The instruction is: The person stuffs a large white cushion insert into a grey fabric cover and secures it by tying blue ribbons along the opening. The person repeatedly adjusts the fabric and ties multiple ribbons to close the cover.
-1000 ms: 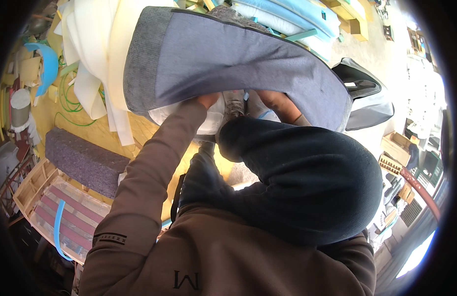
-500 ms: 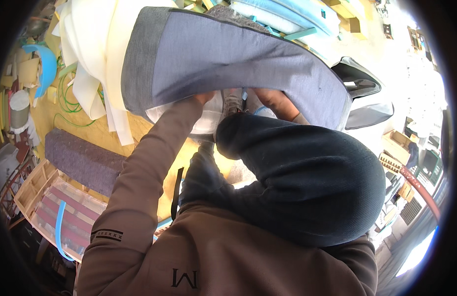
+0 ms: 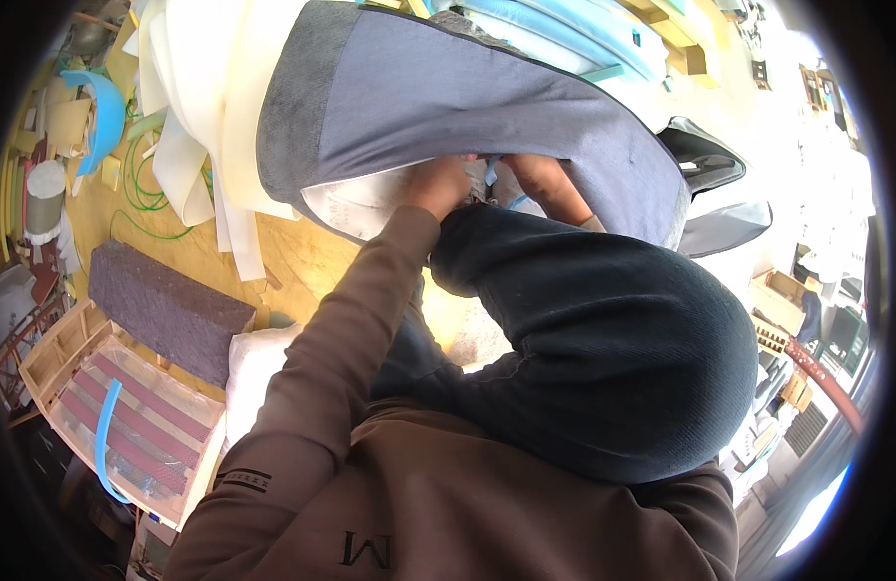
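Note:
A large grey-blue fabric cover, with a darker grey end panel at its left, is spread across my front at the far side of my raised knee. Under its near edge shows a white inner piece. My left hand grips that near edge at the middle, its fingertips partly hidden. Just to its right, my right hand is closed on the same edge, fingers partly tucked beneath the fabric. Between both hands hangs a small light-blue strip.
Cream foam sheets and a green cord lie at left. A dark grey upholstered block rests by a wooden frame with purple webbing. Blue foam pieces are at the back, a black glossy bag at right.
My left hand has slid right along the cover's edge, close to my right hand. More of the white inner piece shows at the left. The view has shifted slightly.

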`<state>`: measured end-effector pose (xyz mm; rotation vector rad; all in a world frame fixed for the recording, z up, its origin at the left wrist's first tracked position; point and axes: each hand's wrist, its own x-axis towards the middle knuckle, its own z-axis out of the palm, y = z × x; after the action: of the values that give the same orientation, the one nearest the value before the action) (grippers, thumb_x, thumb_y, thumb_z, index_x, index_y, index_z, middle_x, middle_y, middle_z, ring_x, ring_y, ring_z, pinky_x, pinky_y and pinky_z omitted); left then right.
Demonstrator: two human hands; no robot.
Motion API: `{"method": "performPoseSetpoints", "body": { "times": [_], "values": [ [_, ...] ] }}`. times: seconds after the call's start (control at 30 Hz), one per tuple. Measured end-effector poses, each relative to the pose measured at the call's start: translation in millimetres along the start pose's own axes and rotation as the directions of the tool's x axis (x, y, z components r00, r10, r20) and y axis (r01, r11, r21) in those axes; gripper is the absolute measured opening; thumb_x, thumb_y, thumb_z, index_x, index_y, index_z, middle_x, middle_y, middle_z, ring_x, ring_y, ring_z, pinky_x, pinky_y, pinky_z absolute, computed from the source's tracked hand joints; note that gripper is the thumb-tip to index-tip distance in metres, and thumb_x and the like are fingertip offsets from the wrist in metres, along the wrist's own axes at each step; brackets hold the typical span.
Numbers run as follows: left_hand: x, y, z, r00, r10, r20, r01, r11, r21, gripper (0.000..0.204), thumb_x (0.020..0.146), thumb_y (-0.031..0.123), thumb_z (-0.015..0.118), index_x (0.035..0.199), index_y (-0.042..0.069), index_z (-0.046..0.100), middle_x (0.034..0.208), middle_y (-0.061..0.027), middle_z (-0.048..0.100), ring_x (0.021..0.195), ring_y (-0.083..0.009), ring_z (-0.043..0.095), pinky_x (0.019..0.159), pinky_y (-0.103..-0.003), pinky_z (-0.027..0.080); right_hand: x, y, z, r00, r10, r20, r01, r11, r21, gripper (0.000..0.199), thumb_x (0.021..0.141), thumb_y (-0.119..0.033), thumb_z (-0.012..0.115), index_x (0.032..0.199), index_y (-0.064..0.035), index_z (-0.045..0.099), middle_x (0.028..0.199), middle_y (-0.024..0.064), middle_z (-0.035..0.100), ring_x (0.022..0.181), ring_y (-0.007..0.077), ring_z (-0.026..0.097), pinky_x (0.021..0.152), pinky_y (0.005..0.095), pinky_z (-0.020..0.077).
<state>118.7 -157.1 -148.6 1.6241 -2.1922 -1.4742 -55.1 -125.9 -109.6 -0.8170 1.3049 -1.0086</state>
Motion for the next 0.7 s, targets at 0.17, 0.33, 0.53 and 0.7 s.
{"method": "performPoseSetpoints", "body": {
  "times": [0.17,0.33,0.53,0.7],
  "values": [
    [5.8,-23.7,3.7,0.985,0.152,-0.082,-0.155,0.987,-0.038,0.044,0.099,0.029,0.059,0.135,0.004,0.065,0.145,-0.0284,0.06,0.135,-0.0471,0.055,0.112,-0.05,0.044,-6.3,-19.7,-2.7,0.993,-0.073,0.098,0.092,0.973,-0.211,0.013,0.095,-0.006,0.07,0.105,-0.0036,0.078,0.101,0.0094,0.077,0.095,0.0184,0.07,0.09,0.0332,0.0538],
    [26.1,-35.3,-11.1,0.999,0.014,0.048,-0.018,0.996,0.085,0.046,0.093,0.027,0.066,0.132,0.002,0.069,0.145,-0.0273,0.061,0.14,-0.0438,0.053,0.117,-0.048,0.042,-10.3,-42.3,4.2,0.996,-0.047,0.079,0.072,0.936,-0.345,0.014,0.094,-0.009,0.072,0.105,-0.0031,0.078,0.102,0.0094,0.077,0.097,0.0201,0.069,0.089,0.0343,0.0535],
    [37.5,-43.1,-11.6,0.995,0.093,0.04,-0.099,0.974,0.205,0.043,0.098,0.024,0.065,0.135,0.003,0.066,0.143,-0.0217,0.064,0.134,-0.0407,0.058,0.113,-0.048,0.046,-9.9,-59.0,15.4,0.998,0.009,-0.057,-0.032,0.916,-0.401,0.016,0.092,-0.011,0.075,0.104,-0.0025,0.078,0.104,0.0094,0.076,0.099,0.022,0.068,0.088,0.0357,0.0531],
    [47.5,-60.3,-15.2,0.997,0.071,0.023,-0.072,0.995,0.066,0.043,0.101,0.023,0.063,0.139,0.004,0.063,0.142,-0.0184,0.065,0.132,-0.0374,0.06,0.11,-0.047,0.049,-19.4,-60.4,14.3,0.992,0.066,-0.105,-0.093,0.958,-0.271,0.022,0.094,-0.018,0.074,0.111,-0.0032,0.077,0.113,0.0116,0.075,0.111,0.0253,0.065,0.095,0.0375,0.0504]
  ]
}}
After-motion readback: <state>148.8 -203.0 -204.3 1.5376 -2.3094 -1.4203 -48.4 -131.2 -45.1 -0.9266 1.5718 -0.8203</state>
